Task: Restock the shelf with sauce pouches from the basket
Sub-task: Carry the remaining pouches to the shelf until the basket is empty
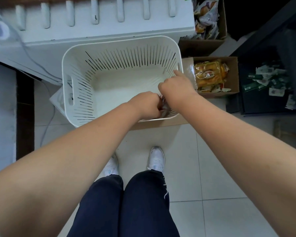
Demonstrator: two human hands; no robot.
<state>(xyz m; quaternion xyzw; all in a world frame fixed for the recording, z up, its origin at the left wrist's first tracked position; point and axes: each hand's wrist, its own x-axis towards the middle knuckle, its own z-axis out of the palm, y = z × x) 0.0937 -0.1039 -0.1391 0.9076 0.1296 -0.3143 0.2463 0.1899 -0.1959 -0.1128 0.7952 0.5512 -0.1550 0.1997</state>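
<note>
Far left: one white cable (46,93) runs down past the white unit (96,33) at the top, which carries seven raised white ribs along its upper face.

Centre: one white slotted basket (79,79) on the tiled floor (203,151), just in front of the unit. One cut-out handle visible on its left wall. Most of the basket floor is bare white.

Both hands are inside the basket at its near-right corner.
- left hand (146,105): curled closed, fingers tucked down around dark crinkled sauce pouches (163,106). Only a sliver of the packaging shows between the two hands, so pouch count can't be told.
- right hand (175,84): mostly closed, index finger extended, its tip touching the right basket wall. Rest of the fingers hidden under the hand; can't tell whether it grips anything.

Below: two legs in dark trousers, two white shoes (156,158) on the tiles.

Right of basket: two open cardboard boxes. Upper cardboard box (203,46) holds mixed light-coloured packets. Lower cardboard box (233,72) holds yellow/orange packets, just beside the basket's right wall.

Far right: one dark bin (246,103) with green-and-white sachets, count unreadable.
</note>
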